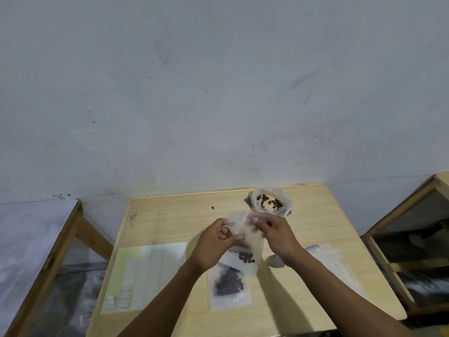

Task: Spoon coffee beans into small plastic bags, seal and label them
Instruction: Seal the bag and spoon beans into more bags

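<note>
Both hands hold a small clear plastic bag (250,242) upright above the wooden table (170,215). My left hand (216,242) pinches its left top edge and my right hand (274,234) pinches its right top edge. A few coffee beans (246,257) lie at the bag's bottom. Below it a filled bag of beans (228,285) lies flat on the table. An open bag of coffee beans (271,203) stands at the table's far right. A white spoon (275,260) lies partly hidden under my right wrist.
A sheet of white labels (141,273) lies at the table's left. A pile of empty plastic bags (332,256) lies at the right. One stray bean (212,207) sits near the far edge. Other wooden tables (73,227) stand on both sides.
</note>
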Demonstrator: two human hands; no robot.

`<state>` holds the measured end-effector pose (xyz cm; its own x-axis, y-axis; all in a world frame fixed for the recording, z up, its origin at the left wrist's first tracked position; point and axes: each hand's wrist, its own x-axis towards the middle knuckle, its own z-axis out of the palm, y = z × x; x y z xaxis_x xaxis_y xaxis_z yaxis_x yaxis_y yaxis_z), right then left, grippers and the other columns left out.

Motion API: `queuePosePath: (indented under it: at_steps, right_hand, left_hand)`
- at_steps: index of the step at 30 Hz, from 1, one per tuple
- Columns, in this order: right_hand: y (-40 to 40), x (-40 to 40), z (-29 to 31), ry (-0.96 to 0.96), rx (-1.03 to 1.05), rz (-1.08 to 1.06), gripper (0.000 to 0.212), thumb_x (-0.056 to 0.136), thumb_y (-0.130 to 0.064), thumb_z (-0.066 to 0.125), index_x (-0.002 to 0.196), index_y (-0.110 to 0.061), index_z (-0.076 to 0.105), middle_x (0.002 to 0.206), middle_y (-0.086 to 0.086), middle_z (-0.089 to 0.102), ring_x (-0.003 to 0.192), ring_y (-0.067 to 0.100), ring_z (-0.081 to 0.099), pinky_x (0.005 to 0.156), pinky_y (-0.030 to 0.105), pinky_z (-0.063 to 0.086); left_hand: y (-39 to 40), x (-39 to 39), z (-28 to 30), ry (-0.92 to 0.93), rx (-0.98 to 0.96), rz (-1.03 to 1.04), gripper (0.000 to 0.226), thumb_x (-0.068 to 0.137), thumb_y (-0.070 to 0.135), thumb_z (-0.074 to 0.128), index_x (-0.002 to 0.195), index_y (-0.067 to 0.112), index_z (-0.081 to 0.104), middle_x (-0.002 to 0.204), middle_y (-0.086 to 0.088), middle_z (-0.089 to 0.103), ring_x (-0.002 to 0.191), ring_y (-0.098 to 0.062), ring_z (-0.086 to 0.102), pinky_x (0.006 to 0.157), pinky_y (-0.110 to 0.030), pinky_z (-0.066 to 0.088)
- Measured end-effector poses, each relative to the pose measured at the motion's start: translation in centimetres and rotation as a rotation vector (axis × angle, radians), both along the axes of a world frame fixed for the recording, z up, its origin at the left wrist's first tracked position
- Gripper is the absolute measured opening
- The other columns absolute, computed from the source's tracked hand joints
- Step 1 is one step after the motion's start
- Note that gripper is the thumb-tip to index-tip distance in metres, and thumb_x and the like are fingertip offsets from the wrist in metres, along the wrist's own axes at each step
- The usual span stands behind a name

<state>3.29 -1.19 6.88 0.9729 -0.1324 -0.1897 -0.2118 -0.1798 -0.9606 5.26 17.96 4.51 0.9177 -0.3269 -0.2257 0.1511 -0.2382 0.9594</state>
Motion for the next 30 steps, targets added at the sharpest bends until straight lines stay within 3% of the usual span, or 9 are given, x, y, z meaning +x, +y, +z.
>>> queuePosePath:
  at_steps: [4, 8, 11, 15, 18, 22, 27, 30]
  right_hand:
    - [0.0, 0.4, 0.4, -0.024, -0.056, 0.024, 0.021, 0.097, -0.018, 0.058, 0.082, -0.017, 0.073, 0.070, -0.008, 0.068, 0.060, -0.006, 0.056, 0.059, 0.009, 0.042]
    - [-0.2, 0.7, 0.8, -0.054, -0.124, 0.063, 0.023, 0.098, -0.017, 0.056, 0.082, -0.007, 0.071, 0.079, 0.005, 0.070, 0.069, 0.006, 0.059, 0.068, 0.021, 0.045]
    - [-0.1, 0.8, 1.2, -0.086, -0.132, 0.080, 0.023, 0.098, -0.016, 0.055, 0.079, -0.008, 0.067, 0.076, 0.005, 0.066, 0.066, 0.002, 0.056, 0.066, 0.017, 0.043]
    - [0.0, 0.9, 1.4, -0.124, -0.079, 0.052, 0.021, 0.099, -0.014, 0.055, 0.082, -0.015, 0.067, 0.070, -0.008, 0.066, 0.061, 0.000, 0.056, 0.061, 0.009, 0.043]
    - [0.0, 0.9, 1.2, -0.118, -0.067, 0.065, 0.018, 0.099, -0.015, 0.055, 0.090, -0.012, 0.070, 0.071, -0.007, 0.070, 0.062, 0.003, 0.058, 0.063, 0.010, 0.045]
    - [-0.4, 0.8, 1.4, -0.087, -0.047, 0.125, 0.013, 0.097, -0.017, 0.058, 0.094, -0.013, 0.070, 0.080, 0.003, 0.074, 0.063, 0.007, 0.060, 0.063, 0.013, 0.046]
    - [-0.6, 1.1, 1.4, -0.089, -0.048, 0.176, 0.011, 0.084, -0.018, 0.076, 0.087, -0.008, 0.072, 0.081, 0.012, 0.073, 0.069, 0.011, 0.064, 0.068, 0.024, 0.050]
    - [-0.6, 1.3, 1.2, -0.116, -0.155, 0.220, 0.013, 0.082, -0.025, 0.078, 0.081, -0.014, 0.072, 0.080, 0.004, 0.072, 0.075, 0.009, 0.062, 0.072, 0.028, 0.049]
  left_hand:
    - [0.0, -0.2, 0.7, 0.033, -0.073, 0.010, 0.035, 0.080, 0.025, 0.081, 0.103, 0.010, 0.060, 0.088, -0.006, 0.071, 0.081, -0.020, 0.072, 0.070, -0.030, 0.057]
    - [0.1, -0.4, 1.2, 0.106, -0.229, -0.004, 0.042, 0.082, 0.017, 0.078, 0.110, -0.002, 0.053, 0.104, -0.014, 0.073, 0.097, -0.032, 0.071, 0.085, -0.044, 0.058]
    - [-0.2, -0.5, 1.3, 0.130, -0.285, -0.012, 0.042, 0.085, 0.015, 0.075, 0.114, -0.002, 0.051, 0.110, -0.016, 0.072, 0.104, -0.033, 0.069, 0.090, -0.045, 0.056]
    - [-0.3, -0.2, 1.4, 0.136, -0.268, 0.026, 0.038, 0.088, 0.014, 0.072, 0.117, 0.004, 0.049, 0.105, -0.016, 0.073, 0.098, -0.032, 0.071, 0.082, -0.044, 0.058]
    - [-0.3, -0.2, 1.5, 0.111, -0.253, 0.009, 0.033, 0.089, 0.018, 0.071, 0.119, 0.013, 0.058, 0.106, -0.012, 0.074, 0.098, -0.029, 0.072, 0.082, -0.043, 0.059]
    - [-0.2, -0.2, 1.8, 0.073, -0.256, 0.130, 0.016, 0.093, 0.017, 0.065, 0.102, 0.003, 0.064, 0.096, -0.008, 0.075, 0.086, -0.021, 0.070, 0.069, -0.025, 0.052]
    - [0.1, 0.4, 1.9, 0.006, -0.169, 0.161, 0.017, 0.093, 0.018, 0.066, 0.096, 0.001, 0.064, 0.089, -0.006, 0.075, 0.082, -0.025, 0.070, 0.075, -0.035, 0.051]
    - [0.4, 0.4, 1.9, -0.028, -0.138, 0.137, 0.014, 0.091, 0.020, 0.069, 0.093, 0.007, 0.066, 0.088, -0.005, 0.074, 0.084, -0.028, 0.071, 0.073, -0.032, 0.052]
